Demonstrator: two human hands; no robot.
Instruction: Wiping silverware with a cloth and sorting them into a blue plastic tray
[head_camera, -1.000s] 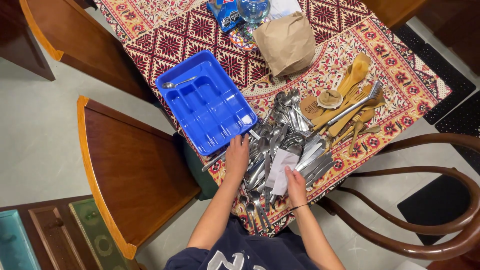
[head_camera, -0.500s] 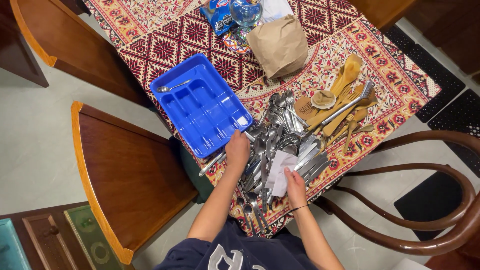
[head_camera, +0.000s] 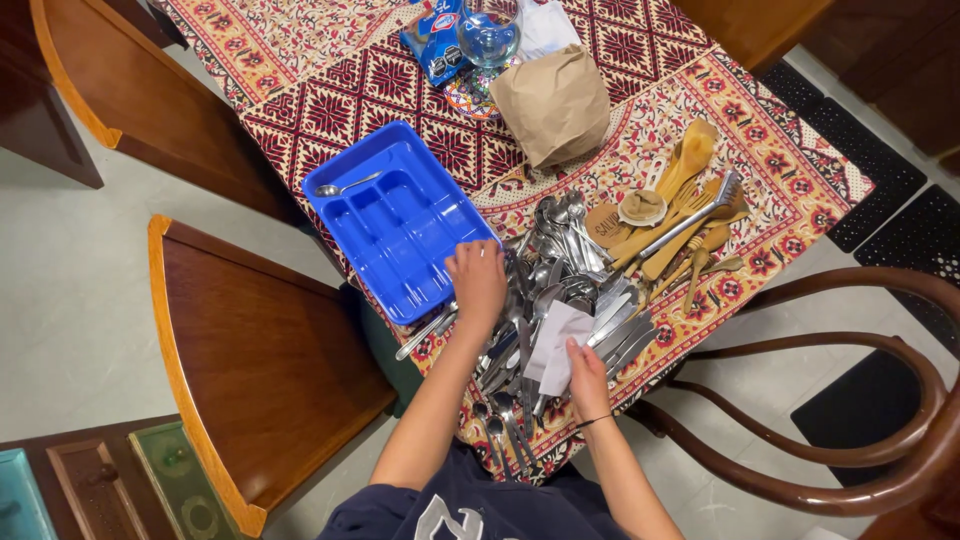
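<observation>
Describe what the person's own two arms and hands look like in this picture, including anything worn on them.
Both forearms are bare, with no gloves, sleeves or rings to be seen. The left hand and its wrist carry nothing. The right hand has a thin dark band around the wrist. The arms run down to a dark navy top with large pale lettering across the chest.

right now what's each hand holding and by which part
Right hand pinches the white cloth by its lower edge. Left hand rests on the cutlery pile; whether it grips anything cannot be told.
</observation>
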